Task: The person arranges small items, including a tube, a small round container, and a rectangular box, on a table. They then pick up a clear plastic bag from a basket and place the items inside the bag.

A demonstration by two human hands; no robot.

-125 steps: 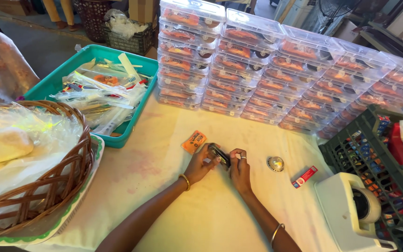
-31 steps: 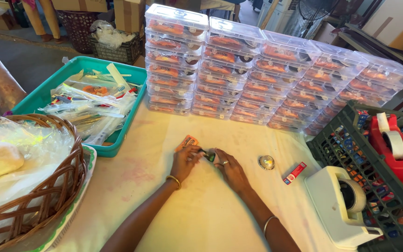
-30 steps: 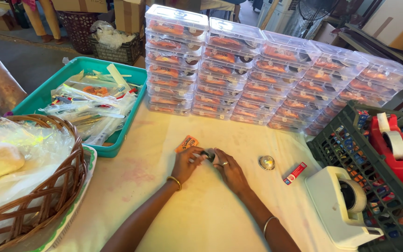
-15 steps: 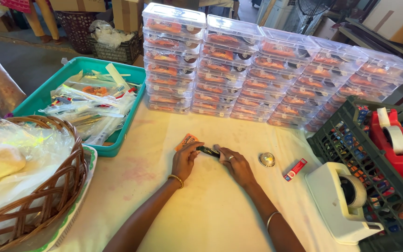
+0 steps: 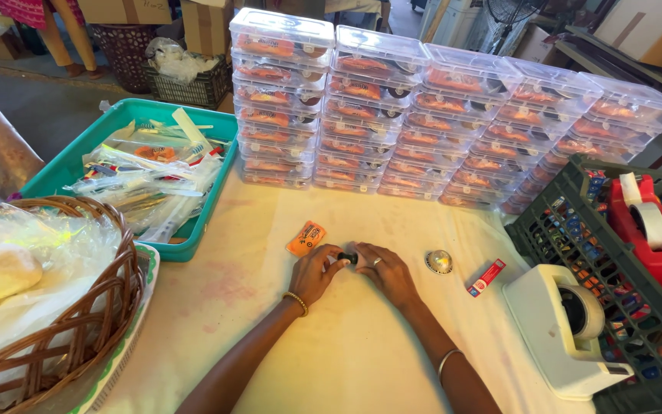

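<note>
At frame centre on the cream cloth-covered desk (image 5: pixel 362 360), the left hand (image 5: pixel 314 274) and right hand (image 5: pixel 385 270) pinch one small black cylindrical part (image 5: pixel 349 258) between fingertips, apparently mid-assembly, with the flat orange packet (image 5: pixel 306 238) and silver round foil-like piece (image 5: pixel 439 262) lying unused beside them.

I see bright, even daylight, soft faint shadows under my hands, mild glare on the clear plastic boxes (image 5: pixel 438 115), sharp centre, slight wide-angle bending at edges

Both hands — left hand (image 5: pixel 313 274) & right hand (image 5: pixel 386 270) — pinch small black object (image 5: pixel 349 258) on table (image 5: pixel 346 360).
</note>
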